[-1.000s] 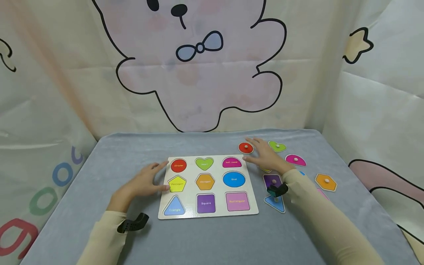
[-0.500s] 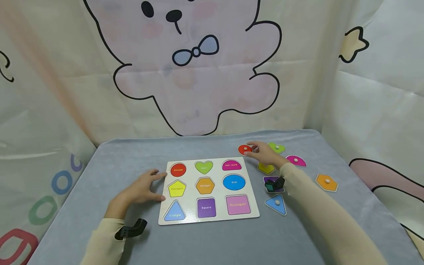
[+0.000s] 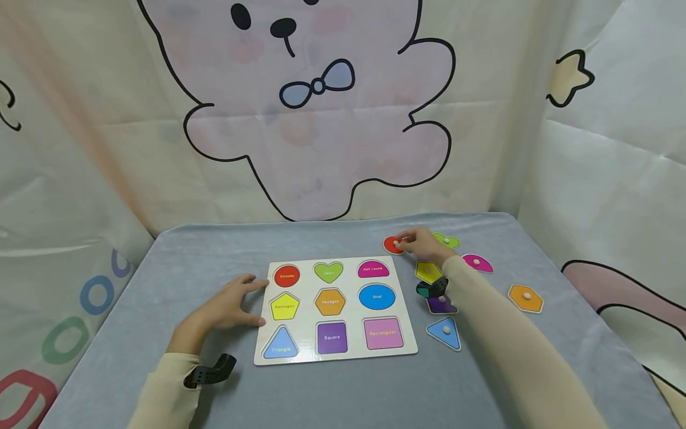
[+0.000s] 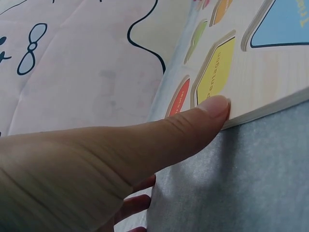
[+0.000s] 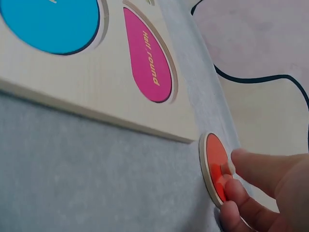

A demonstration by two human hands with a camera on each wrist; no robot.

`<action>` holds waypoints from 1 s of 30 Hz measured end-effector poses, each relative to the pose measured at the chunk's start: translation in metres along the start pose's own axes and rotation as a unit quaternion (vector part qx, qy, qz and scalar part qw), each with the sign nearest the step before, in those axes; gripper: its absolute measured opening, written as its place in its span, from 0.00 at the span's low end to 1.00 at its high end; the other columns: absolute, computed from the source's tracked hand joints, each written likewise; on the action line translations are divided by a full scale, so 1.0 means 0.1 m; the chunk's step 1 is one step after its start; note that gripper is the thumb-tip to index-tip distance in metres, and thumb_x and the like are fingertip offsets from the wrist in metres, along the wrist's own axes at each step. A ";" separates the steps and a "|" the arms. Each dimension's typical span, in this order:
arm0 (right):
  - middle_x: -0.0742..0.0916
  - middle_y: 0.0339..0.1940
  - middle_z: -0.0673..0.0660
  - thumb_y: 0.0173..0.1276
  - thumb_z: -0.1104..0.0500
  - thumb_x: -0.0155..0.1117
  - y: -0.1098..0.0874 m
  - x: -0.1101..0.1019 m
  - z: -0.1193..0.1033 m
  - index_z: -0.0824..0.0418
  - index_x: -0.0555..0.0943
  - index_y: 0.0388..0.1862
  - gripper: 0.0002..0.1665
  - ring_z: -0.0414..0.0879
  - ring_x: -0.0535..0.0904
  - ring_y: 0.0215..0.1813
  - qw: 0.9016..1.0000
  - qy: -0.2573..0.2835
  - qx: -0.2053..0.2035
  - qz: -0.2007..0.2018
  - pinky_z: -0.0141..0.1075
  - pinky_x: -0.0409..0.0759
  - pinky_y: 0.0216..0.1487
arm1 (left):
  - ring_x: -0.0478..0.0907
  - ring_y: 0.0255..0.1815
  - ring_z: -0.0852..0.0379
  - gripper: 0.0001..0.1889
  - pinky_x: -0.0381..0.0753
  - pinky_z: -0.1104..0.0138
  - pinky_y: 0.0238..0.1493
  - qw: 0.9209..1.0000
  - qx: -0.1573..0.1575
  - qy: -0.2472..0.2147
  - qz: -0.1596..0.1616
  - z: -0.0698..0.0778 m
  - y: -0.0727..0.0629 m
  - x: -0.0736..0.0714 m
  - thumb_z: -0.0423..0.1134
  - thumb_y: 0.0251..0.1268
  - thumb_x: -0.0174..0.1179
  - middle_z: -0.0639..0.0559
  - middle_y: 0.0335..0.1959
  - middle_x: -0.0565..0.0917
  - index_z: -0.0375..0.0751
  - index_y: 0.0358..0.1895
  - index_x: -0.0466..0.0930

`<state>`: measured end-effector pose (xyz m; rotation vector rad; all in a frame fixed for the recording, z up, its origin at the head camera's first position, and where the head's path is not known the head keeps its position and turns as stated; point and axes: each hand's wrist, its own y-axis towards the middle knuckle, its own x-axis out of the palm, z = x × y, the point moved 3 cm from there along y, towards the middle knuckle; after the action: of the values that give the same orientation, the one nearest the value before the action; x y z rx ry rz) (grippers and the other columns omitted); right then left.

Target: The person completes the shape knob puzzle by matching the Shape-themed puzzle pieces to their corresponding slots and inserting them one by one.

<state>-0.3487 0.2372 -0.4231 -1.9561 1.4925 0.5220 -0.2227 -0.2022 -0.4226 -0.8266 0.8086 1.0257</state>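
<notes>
A white wooden shape-puzzle board lies on the table, with coloured, labelled recesses. The left hand rests at its left edge, fingers spread; in the left wrist view the thumb touches the board beside the yellow pentagon recess. Past the board's far right corner, the right hand pinches the small knob of a red round puzzle piece. The right wrist view shows this red piece tilted up, close to the board's corner, with thumb and fingertips at the knob.
Knobbed pieces lie right of the board: a yellow pentagon, green heart, magenta half round, orange hexagon, blue triangle and purple square. The right forearm passes over this area. A printed curtain stands behind the table.
The right hand, spread beside the red round piece a second ago, has drawn its fingers together onto the knob. The left hand stays at the board's edge. The head view has shifted slightly.
</notes>
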 end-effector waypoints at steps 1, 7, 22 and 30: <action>0.79 0.60 0.69 0.77 0.59 0.59 0.01 0.01 -0.01 0.66 0.78 0.65 0.22 0.56 0.76 0.54 1.000 -0.002 0.000 0.003 0.40 0.79 0.57 | 0.59 0.74 0.24 0.48 0.66 0.31 0.68 1.000 -0.002 -0.001 0.000 0.00 0.00 0.01 0.52 0.45 0.80 0.28 0.76 0.62 0.45 0.74 0.69; 0.82 0.50 0.65 0.75 0.61 0.61 0.06 0.06 -0.03 0.69 0.82 0.57 0.17 0.52 0.74 0.47 0.999 -0.013 0.011 0.043 0.33 0.76 0.47 | 0.59 0.75 0.25 0.48 0.66 0.31 0.68 1.000 -0.003 -0.001 0.002 -0.02 0.00 0.02 0.52 0.45 0.80 0.28 0.76 0.62 0.46 0.74 0.70; 0.84 0.50 0.64 0.76 0.58 0.61 0.05 0.10 -0.03 0.68 0.83 0.51 0.15 0.54 0.75 0.49 0.995 -0.027 0.035 0.088 0.39 0.77 0.53 | 0.58 0.75 0.25 0.48 0.65 0.31 0.69 1.000 0.002 -0.004 -0.008 -0.02 0.02 0.02 0.50 0.47 0.79 0.28 0.77 0.61 0.45 0.74 0.69; 0.85 0.49 0.64 0.75 0.57 0.63 0.00 0.07 -0.20 0.67 0.84 0.49 0.15 0.53 0.75 0.48 0.996 -0.035 0.010 0.087 0.37 0.77 0.49 | 0.57 0.76 0.24 0.49 0.65 0.31 0.69 1.000 0.000 0.003 -0.018 -0.01 0.01 -0.01 0.51 0.46 0.80 0.27 0.77 0.60 0.45 0.75 0.68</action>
<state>-0.3483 0.2188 -0.4132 -1.7837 1.6253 0.6397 -0.2238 -0.2031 -0.4222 -0.8412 0.7957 0.9920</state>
